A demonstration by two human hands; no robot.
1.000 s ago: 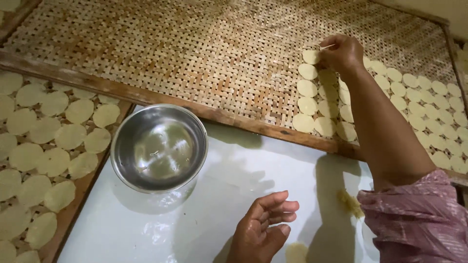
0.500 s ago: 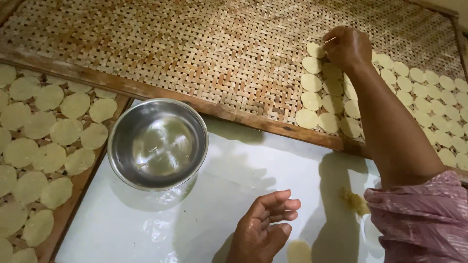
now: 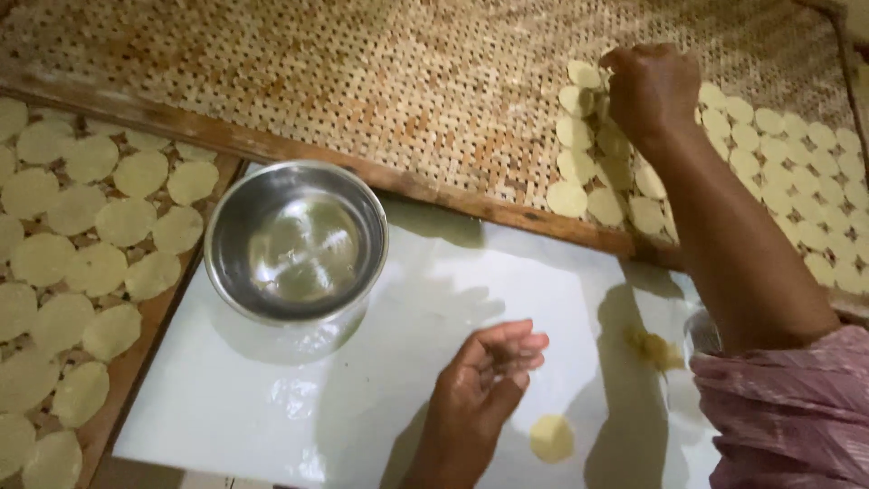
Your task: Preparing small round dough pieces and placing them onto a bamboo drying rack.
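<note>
Pale dough: thin, soft, limp discs; they look light and easy to tear, best lifted by the rim.
Right hand (image 3: 654,91): fingers pinched at a disc (image 3: 584,74) on the woven tray (image 3: 380,81), far right corner.
Left hand (image 3: 484,376): fingers loosely curled, empty, resting on the white sheet (image 3: 272,398).
Nearby: one disc on the sheet (image 3: 551,438); steel bowl (image 3: 296,244) near the sheet's far left corner.
Left side: second tray of discs (image 3: 81,272).
</note>
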